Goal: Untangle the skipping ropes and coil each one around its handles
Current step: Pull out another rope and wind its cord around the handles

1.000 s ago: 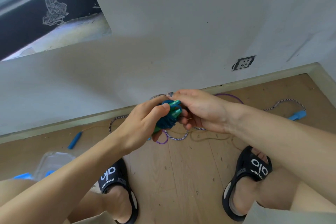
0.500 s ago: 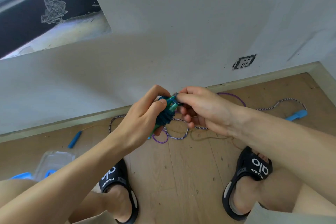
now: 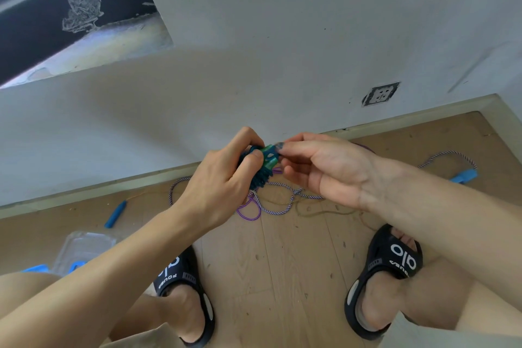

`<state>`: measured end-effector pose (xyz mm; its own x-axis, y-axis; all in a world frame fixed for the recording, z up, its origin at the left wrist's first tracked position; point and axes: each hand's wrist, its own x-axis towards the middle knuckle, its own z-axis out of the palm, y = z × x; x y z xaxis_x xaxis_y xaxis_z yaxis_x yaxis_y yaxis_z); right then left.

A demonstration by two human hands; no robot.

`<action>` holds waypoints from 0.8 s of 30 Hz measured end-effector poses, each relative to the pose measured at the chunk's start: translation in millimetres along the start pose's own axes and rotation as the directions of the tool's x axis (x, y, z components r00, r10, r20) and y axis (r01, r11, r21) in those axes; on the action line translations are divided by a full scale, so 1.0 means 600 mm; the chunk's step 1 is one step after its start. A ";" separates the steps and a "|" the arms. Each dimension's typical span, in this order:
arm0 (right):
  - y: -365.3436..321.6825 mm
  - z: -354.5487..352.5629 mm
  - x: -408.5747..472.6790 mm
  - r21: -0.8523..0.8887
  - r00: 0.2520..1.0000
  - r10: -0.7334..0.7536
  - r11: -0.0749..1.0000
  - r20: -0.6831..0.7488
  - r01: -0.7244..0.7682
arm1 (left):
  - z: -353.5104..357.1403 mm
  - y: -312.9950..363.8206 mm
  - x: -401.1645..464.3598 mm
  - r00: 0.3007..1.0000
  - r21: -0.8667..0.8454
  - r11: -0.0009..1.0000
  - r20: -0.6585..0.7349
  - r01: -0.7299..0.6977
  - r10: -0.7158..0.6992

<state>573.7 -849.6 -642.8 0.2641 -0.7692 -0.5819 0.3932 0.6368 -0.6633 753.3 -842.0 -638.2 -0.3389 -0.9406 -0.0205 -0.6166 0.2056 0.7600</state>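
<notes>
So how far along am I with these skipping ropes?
One rope looks nearly done: the left hand grips the green handles wrapped in dark teal rope, while the right hand pinches its end. Left: the speckled rope and purple rope, loose on the floor.

Head view, single: looks forward and down from close above the hands (image 3: 282, 175); floor (image 3: 282, 277) below, wall (image 3: 282, 37) beyond.

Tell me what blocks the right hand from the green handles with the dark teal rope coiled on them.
Nothing visible: the right hand already pinches at the green handles' ends, while the left hand grips the coiled bundle.
</notes>
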 end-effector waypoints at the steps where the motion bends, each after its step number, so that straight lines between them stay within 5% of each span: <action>1: 0.002 0.001 0.000 0.012 1.000 -0.004 1.000 -0.011 0.004 | 0.001 0.000 0.000 1.000 0.002 1.000 -0.002 -0.002 0.002; 12: 0.018 0.010 -0.011 0.067 0.999 -0.050 0.996 -0.011 0.051 | 0.002 -0.001 0.004 0.995 0.159 0.985 -0.068 -0.062 0.074; 24: 0.035 0.012 -0.010 -0.170 0.975 -0.214 0.965 -0.064 0.201 | 0.011 -0.010 0.005 0.983 0.288 0.950 -0.103 -0.117 0.152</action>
<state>586.9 -831.8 -649.9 0.1167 -0.8826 -0.4554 0.2829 0.4691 -0.8366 751.4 -844.0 -646.9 -0.3540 -0.9211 0.1619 -0.7511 0.3832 0.5377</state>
